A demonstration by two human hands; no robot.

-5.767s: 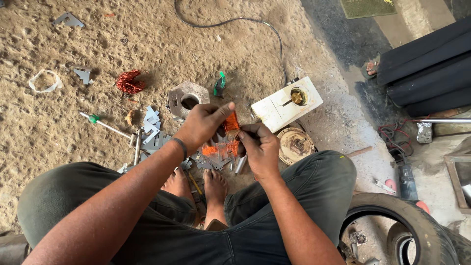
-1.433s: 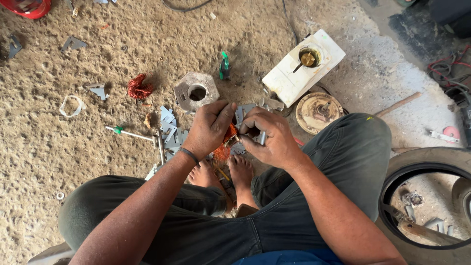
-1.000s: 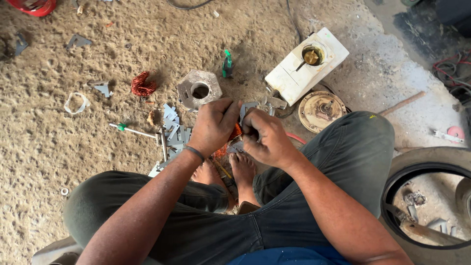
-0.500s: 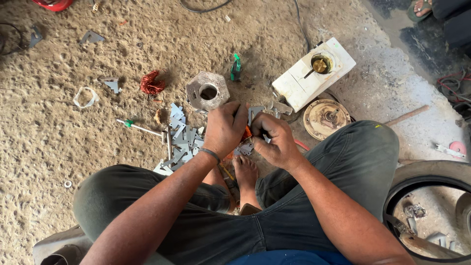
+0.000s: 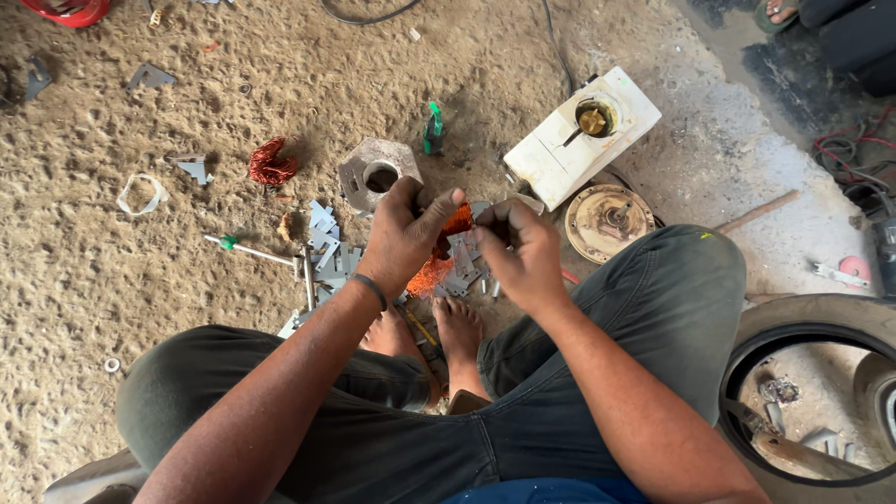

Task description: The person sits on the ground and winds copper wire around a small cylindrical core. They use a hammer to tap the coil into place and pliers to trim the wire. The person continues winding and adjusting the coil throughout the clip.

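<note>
The person sits on sandy ground with bare feet [image 5: 439,331] drawn in, both hands raised just above them. The left hand [image 5: 403,233] curls its fingers and thumb around an orange copper winding [image 5: 439,261], pinching its upper part. The right hand [image 5: 523,250] comes in from the right, its fingertips pressed together on small grey metal plates [image 5: 464,257] that sit against the winding; what exactly the fingertips grip is hidden between the two hands.

The step in hand looks like taking a small wound core apart, working plates free of the coil. A next pull would seem to call for a firm hold by the left hand while the right draws one plate straight out without snagging the wire.

More loose plates [image 5: 327,245] lie scattered just left of the hands, with a green-handled screwdriver [image 5: 245,249] beyond them. Farther off sit a grey metal housing [image 5: 375,173], a red wire bundle [image 5: 271,163], a white block-shaped case [image 5: 581,135] and a round metal disc [image 5: 611,222]. A tyre [image 5: 812,327] lies at the near right
</note>
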